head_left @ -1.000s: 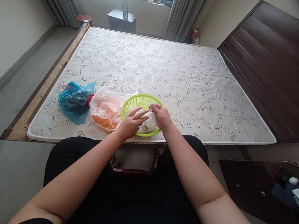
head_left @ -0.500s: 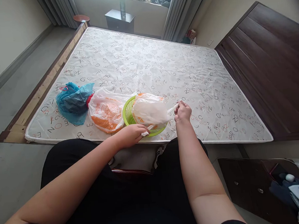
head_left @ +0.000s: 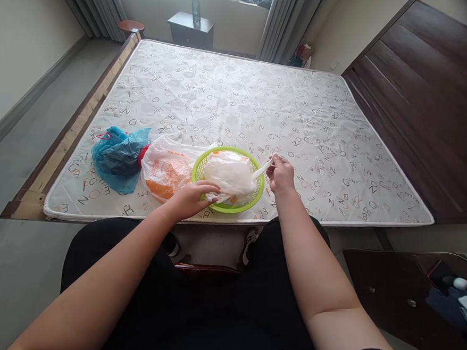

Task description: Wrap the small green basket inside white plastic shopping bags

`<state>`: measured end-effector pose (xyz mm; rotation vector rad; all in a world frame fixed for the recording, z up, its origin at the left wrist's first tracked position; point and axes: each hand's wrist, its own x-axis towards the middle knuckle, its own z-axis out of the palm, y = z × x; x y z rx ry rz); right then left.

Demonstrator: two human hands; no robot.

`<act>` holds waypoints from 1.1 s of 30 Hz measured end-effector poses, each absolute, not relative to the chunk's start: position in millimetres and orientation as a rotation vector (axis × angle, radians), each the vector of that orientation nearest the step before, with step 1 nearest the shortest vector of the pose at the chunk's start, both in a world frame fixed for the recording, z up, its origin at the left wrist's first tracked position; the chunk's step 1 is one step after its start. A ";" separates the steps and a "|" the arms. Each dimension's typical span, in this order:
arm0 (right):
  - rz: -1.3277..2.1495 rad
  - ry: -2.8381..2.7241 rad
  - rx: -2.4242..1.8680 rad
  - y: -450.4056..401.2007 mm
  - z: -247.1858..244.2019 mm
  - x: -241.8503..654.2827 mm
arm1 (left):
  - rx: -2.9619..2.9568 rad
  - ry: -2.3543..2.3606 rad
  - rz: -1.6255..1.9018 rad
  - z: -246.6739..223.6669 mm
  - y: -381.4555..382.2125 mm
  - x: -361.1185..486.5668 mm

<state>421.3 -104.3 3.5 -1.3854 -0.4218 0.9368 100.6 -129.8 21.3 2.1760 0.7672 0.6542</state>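
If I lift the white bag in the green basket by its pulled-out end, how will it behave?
The white bag will probably feel floppy, since its thin film is creased. It may swing or sag, as its bulk sits rounded in the green basket while the right hand pinches one narrow end. Weight is unclear; the contents are hidden.

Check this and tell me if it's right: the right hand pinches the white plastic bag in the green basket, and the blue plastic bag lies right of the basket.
Wrong side: the head view shows the blue plastic bag lying left of the green basket. The rest stands: the right hand pinches the white plastic bag in that basket.
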 end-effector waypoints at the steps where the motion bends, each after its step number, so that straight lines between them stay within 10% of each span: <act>1: 0.937 -0.470 -1.374 -104.0 2.3 418.7 | 2.192 0.794 0.690 19.6 -127.1 101.1; 22: 0.985 -1.573 -1.480 -133.4 20.1 379.2 | 2.459 1.223 0.425 -6.4 -123.2 126.2; 28: 0.439 -1.291 -1.595 -129.9 21.0 381.3 | 2.292 1.159 0.793 -5.1 -117.8 124.5; 33: 0.631 -0.911 -1.737 -120.9 15.9 403.0 | 1.862 1.312 1.191 -4.6 -106.4 111.6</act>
